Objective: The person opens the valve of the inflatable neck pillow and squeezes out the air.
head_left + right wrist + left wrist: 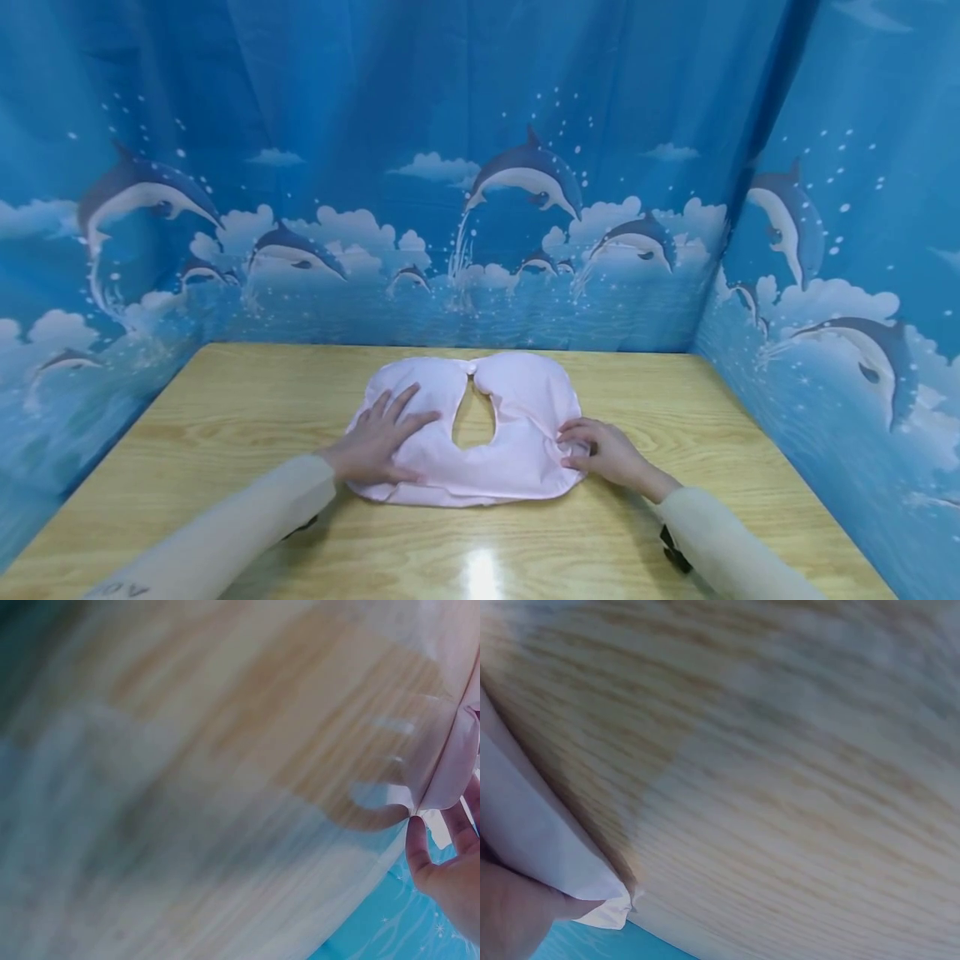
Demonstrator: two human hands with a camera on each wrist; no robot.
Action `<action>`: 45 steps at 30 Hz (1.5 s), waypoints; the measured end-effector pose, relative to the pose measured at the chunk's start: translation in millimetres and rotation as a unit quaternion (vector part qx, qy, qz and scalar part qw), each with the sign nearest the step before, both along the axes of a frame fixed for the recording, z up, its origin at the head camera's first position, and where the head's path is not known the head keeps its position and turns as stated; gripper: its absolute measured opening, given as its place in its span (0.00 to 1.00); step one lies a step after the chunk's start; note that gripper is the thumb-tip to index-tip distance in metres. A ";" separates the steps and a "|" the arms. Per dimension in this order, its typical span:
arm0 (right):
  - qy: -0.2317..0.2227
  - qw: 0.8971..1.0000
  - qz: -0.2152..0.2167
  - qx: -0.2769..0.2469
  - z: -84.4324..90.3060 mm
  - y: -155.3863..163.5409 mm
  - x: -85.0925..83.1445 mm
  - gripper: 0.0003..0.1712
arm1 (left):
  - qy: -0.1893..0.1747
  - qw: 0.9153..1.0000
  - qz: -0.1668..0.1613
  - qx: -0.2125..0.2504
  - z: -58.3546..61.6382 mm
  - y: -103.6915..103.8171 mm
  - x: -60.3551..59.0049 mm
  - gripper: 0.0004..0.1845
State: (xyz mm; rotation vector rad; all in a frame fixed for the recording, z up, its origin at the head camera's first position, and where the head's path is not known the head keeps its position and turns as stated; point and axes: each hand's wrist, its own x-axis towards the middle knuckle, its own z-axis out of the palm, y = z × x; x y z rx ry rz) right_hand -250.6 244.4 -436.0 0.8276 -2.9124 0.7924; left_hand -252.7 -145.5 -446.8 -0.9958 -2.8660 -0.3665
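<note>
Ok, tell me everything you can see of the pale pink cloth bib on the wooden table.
The pale pink cloth bib lies flat near the middle of the light wooden table. It is rounded and looks like soft, slightly puffy fabric with a stitched edge. A teardrop-shaped neck opening sits in its middle, and its two upper lobes meet at a small fastener on the far side. The left hand rests on its left half with fingers spread; the right hand pinches its right edge with curled fingers.

A wooden table (pixel 225 400) fills the lower frame; a blue dolphin curtain (pixel 480 167) covers the upper frame and both sides.
</note>
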 end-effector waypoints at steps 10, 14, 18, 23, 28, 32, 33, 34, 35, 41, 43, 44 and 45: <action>0.002 1.000 -0.002 0.000 0.2 0.4 0.7 0.14 | -0.008 1.000 0.009 0.009 1.3 2.2 -2.9 0.45; 0.001 1.000 -0.001 -0.002 0.0 0.1 0.4 0.14 | -0.012 1.000 0.012 0.007 1.4 2.0 -3.1 0.45; -0.001 1.000 -0.001 -0.002 -0.7 -0.3 0.0 0.14 | -0.021 1.000 0.014 0.015 4.8 2.1 -2.2 0.47; -0.005 1.000 -0.002 -0.002 -0.7 -0.5 -0.5 0.14 | -0.036 0.998 0.043 0.030 11.2 5.5 -4.0 0.51; -0.002 1.000 0.000 -0.003 -0.3 -0.3 -0.9 0.14 | -0.038 0.997 0.065 0.028 10.6 8.2 -12.4 0.56; 0.005 1.000 0.004 -0.001 -1.4 0.0 -1.3 0.14 | -0.066 0.994 0.078 0.037 11.1 9.9 -19.7 0.60; 0.007 1.000 0.005 -0.001 -1.7 0.2 -1.4 0.14 | -0.076 0.993 0.082 0.039 11.3 10.5 -21.2 0.60; 0.007 1.000 0.005 -0.001 -1.9 0.3 -1.4 0.14 | -0.086 0.992 0.087 0.038 11.3 11.1 -22.7 0.61; 0.006 1.000 0.005 -0.002 -2.0 0.4 -1.5 0.14 | -0.091 0.991 0.088 0.039 11.5 11.4 -23.6 0.62; -0.002 1.000 0.004 -0.006 -1.3 0.8 -1.9 0.14 | -0.075 0.992 0.084 0.050 9.3 13.0 -28.2 0.60; -0.003 1.000 0.004 -0.007 -0.7 0.5 -1.6 0.14 | -0.064 0.993 0.081 0.056 8.1 13.6 -29.3 0.60; -0.002 1.000 0.005 -0.006 -0.4 0.4 -1.5 0.14 | -0.058 0.993 0.080 0.060 7.3 13.8 -29.9 0.59; 0.000 1.000 0.005 -0.006 -0.1 0.4 -1.5 0.14 | -0.054 0.993 0.079 0.063 6.5 14.0 -30.3 0.59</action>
